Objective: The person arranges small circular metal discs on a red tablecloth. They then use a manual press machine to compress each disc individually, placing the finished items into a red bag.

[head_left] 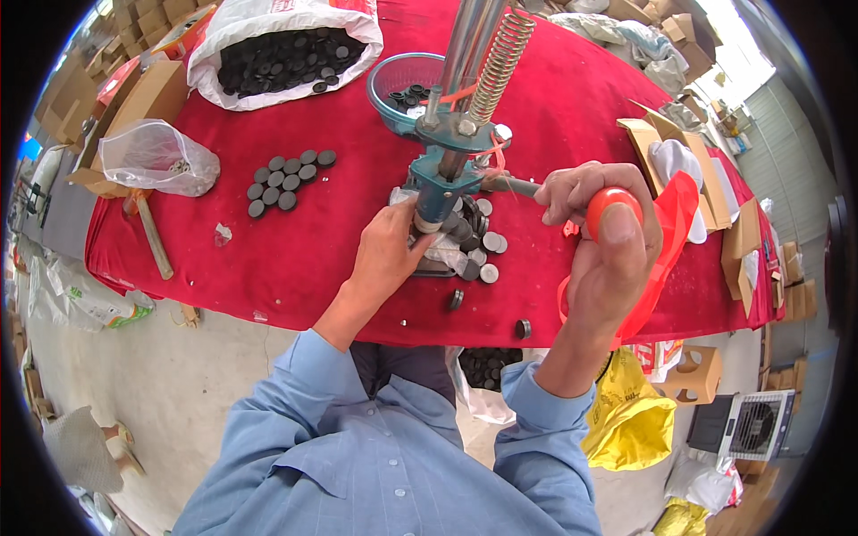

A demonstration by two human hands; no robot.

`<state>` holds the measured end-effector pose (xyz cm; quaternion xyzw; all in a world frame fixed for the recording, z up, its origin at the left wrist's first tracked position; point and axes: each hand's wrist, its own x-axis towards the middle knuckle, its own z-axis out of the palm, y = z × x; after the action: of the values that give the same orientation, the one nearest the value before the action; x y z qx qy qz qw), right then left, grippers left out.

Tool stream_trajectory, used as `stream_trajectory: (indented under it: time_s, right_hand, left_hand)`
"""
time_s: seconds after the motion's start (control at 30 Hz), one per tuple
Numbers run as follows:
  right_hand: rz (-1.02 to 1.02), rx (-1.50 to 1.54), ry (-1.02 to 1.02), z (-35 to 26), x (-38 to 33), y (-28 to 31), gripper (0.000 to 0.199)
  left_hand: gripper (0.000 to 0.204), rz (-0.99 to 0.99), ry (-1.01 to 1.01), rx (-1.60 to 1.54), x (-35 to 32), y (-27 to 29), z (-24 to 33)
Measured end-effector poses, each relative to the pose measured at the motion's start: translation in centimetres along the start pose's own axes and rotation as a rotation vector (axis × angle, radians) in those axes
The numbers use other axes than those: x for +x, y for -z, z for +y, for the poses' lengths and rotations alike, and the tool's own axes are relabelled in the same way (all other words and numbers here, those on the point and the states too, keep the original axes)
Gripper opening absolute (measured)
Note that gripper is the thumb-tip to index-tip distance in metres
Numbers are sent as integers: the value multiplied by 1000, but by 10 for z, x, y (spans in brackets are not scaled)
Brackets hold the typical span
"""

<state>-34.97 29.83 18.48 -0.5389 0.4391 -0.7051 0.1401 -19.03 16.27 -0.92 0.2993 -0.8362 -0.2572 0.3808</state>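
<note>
Single head-worn fisheye view, looking steeply down — close over red table [295, 259], edges bending

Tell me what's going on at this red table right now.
A person in a blue shirt is working a small hand press on the red table. The right hand wraps its grip around the orange knob of the press lever, while the left hand reaches in at the base of the press, fingers at the die. Small dark discs lie in rows to the left, loose discs sit by the press, and more fill a white sack and a blue bowl behind.
</note>
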Motion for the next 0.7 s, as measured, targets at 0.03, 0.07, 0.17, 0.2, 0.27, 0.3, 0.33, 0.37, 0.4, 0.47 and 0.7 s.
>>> stream_trajectory:
  time_s: [0.03, 0.07, 0.17, 0.2, 0.27, 0.3, 0.33, 0.37, 0.4, 0.47, 0.7]
  right_hand:
    - [2, 4, 7, 1, -2, -1, 42]
    - [3, 8, 15, 2, -4, -3, 42]
    - [13, -5, 69, 6, -21, -5, 46]
    - [37, -7, 91, 10, -32, -5, 50]
    - [9, -11, 160, 17, -54, -5, 50]
    - [-5, -6, 209, 24, -67, -3, 48]
    - [-12, -11, 251, 35, -84, -2, 46]
    - [-24, -11, 297, 49, -101, -1, 44]
    - [-47, -44, 324, 62, -118, 4, 41]
    - [42, -40, 270, 67, -139, -5, 41]
    - [-38, -140, 218, 45, -117, 2, 41]
  left_hand:
    - [63, -15, 34, -6, 1, 1, 3]
    - [63, -28, 69, -13, 3, 2, 5]
    - [63, -18, 42, -56, 1, 2, 0]
    - [61, -3, 37, -73, 3, 6, 1]
    - [56, 26, 30, -104, 4, 19, 1]
    - [52, 74, 22, -71, 8, 26, -6]
    - [48, 120, 12, -39, 14, 35, -19]
    - [39, 178, -17, 98, 20, 44, -38]
    - [36, 200, -42, 211, 25, 51, -56]
    - [40, 199, -25, 480, 35, 64, -97]
    - [45, -25, 44, 706, 38, 73, -151]
